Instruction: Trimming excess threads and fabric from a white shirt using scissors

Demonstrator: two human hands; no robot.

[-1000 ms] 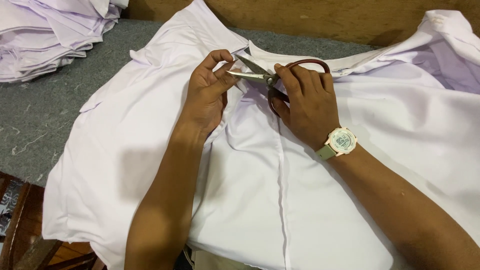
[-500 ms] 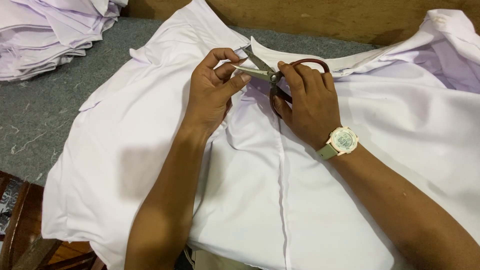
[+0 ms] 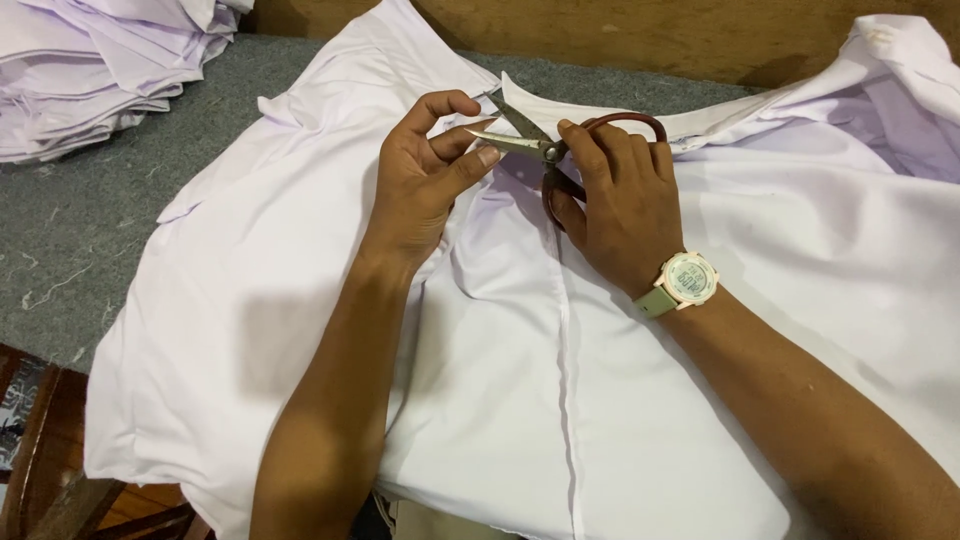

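A white shirt (image 3: 500,380) lies spread over a grey felt-covered table (image 3: 70,230). My right hand (image 3: 620,205), with a pale green wristwatch (image 3: 685,282), grips scissors (image 3: 530,145) with dark red handles; their blades are slightly apart and point left by the shirt's collar. My left hand (image 3: 425,180) pinches the shirt fabric right at the blade tips, thumb and forefinger closed on it. Part of the collar is hidden behind both hands.
A stack of folded white garments (image 3: 100,70) sits at the back left of the table. A wooden board (image 3: 650,35) runs along the far edge. Below the table's near left edge, dark wooden furniture (image 3: 40,480) shows.
The scissor blades have shifted a little at the collar, opening and closing between my hands. My left hand stays pinched on the fabric; both hands remain in nearly the same place.
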